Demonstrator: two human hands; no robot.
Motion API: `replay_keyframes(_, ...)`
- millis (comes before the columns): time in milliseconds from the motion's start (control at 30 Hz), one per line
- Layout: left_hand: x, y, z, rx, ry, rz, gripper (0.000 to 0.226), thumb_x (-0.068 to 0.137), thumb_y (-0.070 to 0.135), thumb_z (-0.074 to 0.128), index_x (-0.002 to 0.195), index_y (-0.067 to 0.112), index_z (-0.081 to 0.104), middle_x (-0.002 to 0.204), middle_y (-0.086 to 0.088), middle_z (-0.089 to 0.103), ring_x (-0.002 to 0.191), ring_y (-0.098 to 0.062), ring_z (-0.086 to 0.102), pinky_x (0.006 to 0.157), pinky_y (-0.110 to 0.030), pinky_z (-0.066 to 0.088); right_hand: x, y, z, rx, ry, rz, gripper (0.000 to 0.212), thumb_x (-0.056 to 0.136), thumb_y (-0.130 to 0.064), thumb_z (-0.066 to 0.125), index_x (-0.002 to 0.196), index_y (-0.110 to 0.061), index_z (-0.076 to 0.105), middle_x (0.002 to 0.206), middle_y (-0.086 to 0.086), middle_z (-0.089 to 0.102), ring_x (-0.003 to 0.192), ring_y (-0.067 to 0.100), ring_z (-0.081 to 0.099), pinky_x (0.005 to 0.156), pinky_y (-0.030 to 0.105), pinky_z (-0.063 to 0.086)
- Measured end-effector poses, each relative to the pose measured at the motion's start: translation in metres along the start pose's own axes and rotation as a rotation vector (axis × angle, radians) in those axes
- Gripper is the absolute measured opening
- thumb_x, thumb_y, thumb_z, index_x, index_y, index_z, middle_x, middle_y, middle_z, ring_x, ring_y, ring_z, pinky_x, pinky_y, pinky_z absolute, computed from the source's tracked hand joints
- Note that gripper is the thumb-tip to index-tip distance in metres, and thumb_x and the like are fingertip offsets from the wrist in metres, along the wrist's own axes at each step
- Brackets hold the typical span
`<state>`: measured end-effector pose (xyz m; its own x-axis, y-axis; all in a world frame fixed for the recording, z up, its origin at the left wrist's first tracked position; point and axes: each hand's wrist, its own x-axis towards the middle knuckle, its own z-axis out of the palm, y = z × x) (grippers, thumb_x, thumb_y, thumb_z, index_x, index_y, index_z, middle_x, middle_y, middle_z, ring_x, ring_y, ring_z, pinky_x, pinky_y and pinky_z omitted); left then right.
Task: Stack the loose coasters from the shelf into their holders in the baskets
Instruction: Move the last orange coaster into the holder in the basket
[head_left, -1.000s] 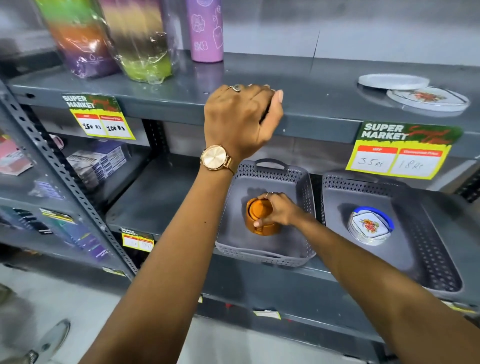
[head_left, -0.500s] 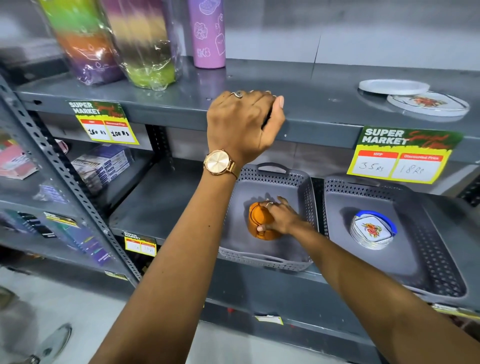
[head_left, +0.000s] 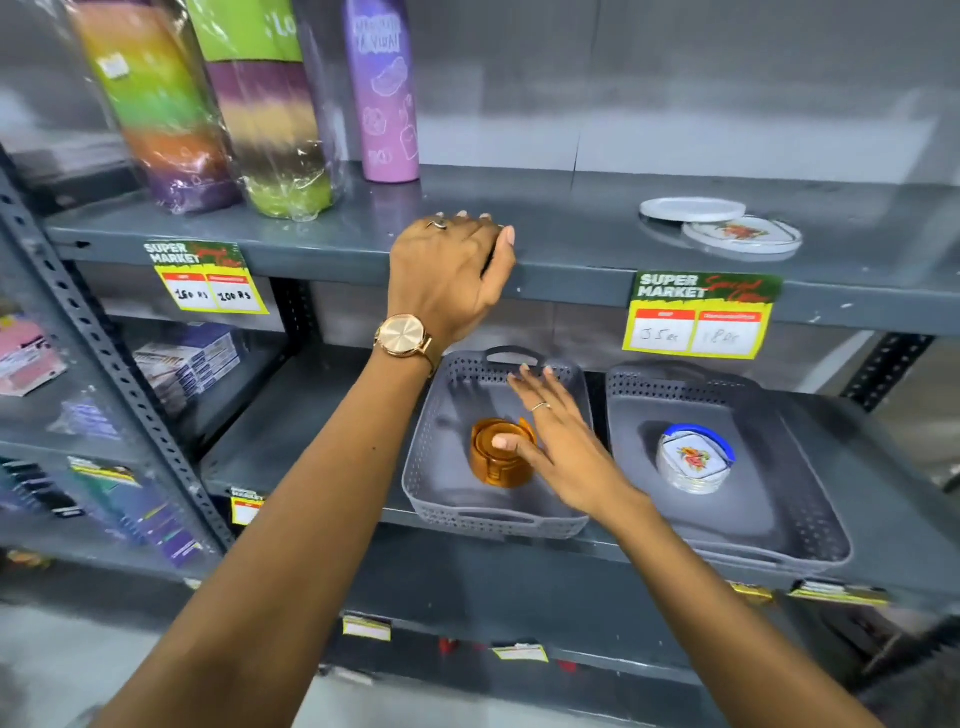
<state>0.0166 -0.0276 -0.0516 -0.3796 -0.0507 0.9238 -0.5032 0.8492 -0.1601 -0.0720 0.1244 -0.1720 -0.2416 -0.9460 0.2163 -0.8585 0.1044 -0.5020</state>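
Two loose round coasters lie on the upper shelf at the right: a plain white one (head_left: 691, 209) and a floral one (head_left: 743, 236) overlapping it. On the lower shelf, the left grey basket (head_left: 441, 415) holds an orange holder with orange coasters (head_left: 496, 462). My right hand (head_left: 561, 441) hovers over it with fingers spread, the thumb tip touching the stack's top. The right grey basket (head_left: 779, 493) holds white floral coasters in a blue-rimmed holder (head_left: 693, 460). My left hand (head_left: 452, 270) curls over the upper shelf's front edge, wearing a gold watch.
Wrapped striped rolls (head_left: 171, 114) and a purple bottle (head_left: 384, 93) stand on the upper shelf (head_left: 571, 244) at the left. Price tags (head_left: 701, 317) hang from the shelf edges. Boxed goods (head_left: 187, 364) fill the shelves at the left.
My right hand has let go of the orange stack and opened, fingers now spread above it. My left hand stays on the shelf edge. The view has tilted slightly upward.
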Motion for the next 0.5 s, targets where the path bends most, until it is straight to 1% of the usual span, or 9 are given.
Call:
replay_keyframes(33, 0.001, 0.0, -0.001, 0.0, -0.031, 0.0, 0.045, 0.098, 0.03, 0.037, 0.068, 0.013, 0.066, 0.065, -0.005, 0.068, 0.061, -0.028, 0.062, 0.059, -0.033, 0.043, -0.011, -0.009, -0.011, 0.02, 0.05, -0.039, 0.088, 0.084, -0.072, 0.028, 0.153, -0.018, 0.016, 0.163, -0.001, 0.009, 0.151, 0.015, -0.004, 0.122, 0.031, 0.005)
replay_keyframes(67, 0.003, 0.006, -0.004, -0.008, -0.056, -0.003, 0.047, 0.099, 0.031, 0.036, 0.066, 0.014, 0.064, 0.063, -0.006, 0.066, 0.059, -0.028, 0.06, 0.057, -0.033, 0.042, -0.024, -0.017, -0.027, 0.03, 0.102, -0.07, 0.087, 0.084, -0.071, 0.027, 0.153, -0.018, 0.018, 0.163, -0.003, 0.01, 0.151, 0.013, -0.001, 0.121, 0.027, 0.005)
replay_keyframes(133, 0.006, 0.015, -0.006, -0.03, -0.12, -0.034, 0.05, 0.098, 0.036, 0.033, 0.063, 0.016, 0.061, 0.059, -0.005, 0.064, 0.055, -0.028, 0.058, 0.054, -0.032, 0.038, -0.041, -0.034, -0.053, 0.054, 0.169, -0.105, 0.075, 0.09, -0.056, 0.038, 0.152, -0.02, 0.02, 0.163, -0.006, 0.011, 0.15, 0.008, 0.004, 0.121, 0.023, 0.007)
replay_keyframes(200, 0.012, 0.025, -0.007, -0.061, -0.165, -0.069, 0.055, 0.097, 0.042, 0.029, 0.059, 0.016, 0.06, 0.056, -0.004, 0.062, 0.053, -0.029, 0.058, 0.051, -0.03, 0.033, -0.054, -0.051, -0.08, 0.061, 0.224, -0.151, 0.068, 0.093, -0.045, 0.047, 0.151, -0.021, 0.023, 0.161, -0.008, 0.015, 0.148, 0.004, 0.01, 0.12, 0.019, 0.01)
replay_keyframes(300, 0.029, 0.039, -0.01, -0.085, -0.176, -0.067, 0.059, 0.095, 0.047, 0.025, 0.059, 0.015, 0.06, 0.053, -0.006, 0.061, 0.052, -0.031, 0.059, 0.049, -0.027, 0.028, -0.062, -0.072, -0.125, 0.077, 0.331, -0.233, 0.061, 0.094, -0.038, 0.052, 0.148, -0.018, 0.032, 0.154, -0.008, 0.032, 0.142, 0.0, 0.026, 0.116, 0.013, 0.018)
replay_keyframes(333, 0.034, 0.043, -0.01, -0.078, -0.192, -0.067, 0.061, 0.094, 0.049, 0.023, 0.061, 0.015, 0.062, 0.054, -0.007, 0.063, 0.054, -0.032, 0.06, 0.048, -0.028, 0.028, -0.06, -0.076, -0.139, 0.083, 0.372, -0.255, 0.057, 0.094, -0.036, 0.052, 0.146, -0.017, 0.036, 0.149, -0.006, 0.039, 0.137, 0.001, 0.034, 0.115, 0.014, 0.024)
replay_keyframes(400, 0.046, 0.049, -0.01, -0.062, -0.221, -0.082, 0.066, 0.092, 0.053, 0.015, 0.072, 0.017, 0.067, 0.062, -0.006, 0.067, 0.062, -0.031, 0.064, 0.049, -0.028, 0.028, -0.048, -0.077, -0.168, 0.086, 0.479, -0.279, 0.051, 0.093, -0.035, 0.054, 0.139, -0.017, 0.046, 0.14, -0.004, 0.051, 0.13, 0.005, 0.046, 0.111, 0.022, 0.035)
replay_keyframes(467, 0.048, 0.054, -0.007, -0.054, -0.248, -0.111, 0.068, 0.09, 0.055, 0.013, 0.08, 0.019, 0.07, 0.068, -0.006, 0.069, 0.068, -0.031, 0.065, 0.051, -0.029, 0.031, -0.026, -0.066, -0.192, 0.063, 0.569, -0.217, 0.049, 0.09, -0.039, 0.058, 0.133, -0.015, 0.053, 0.134, -0.001, 0.057, 0.127, 0.011, 0.051, 0.108, 0.028, 0.041)
replay_keyframes(500, 0.045, 0.056, -0.007, -0.056, -0.268, -0.123, 0.064, 0.091, 0.054, 0.017, 0.081, 0.02, 0.07, 0.07, -0.007, 0.069, 0.07, -0.031, 0.065, 0.052, -0.029, 0.032, -0.012, -0.057, -0.203, 0.011, 0.573, -0.147, 0.052, 0.088, -0.042, 0.06, 0.131, -0.014, 0.054, 0.134, 0.001, 0.058, 0.127, 0.014, 0.051, 0.107, 0.026, 0.04)
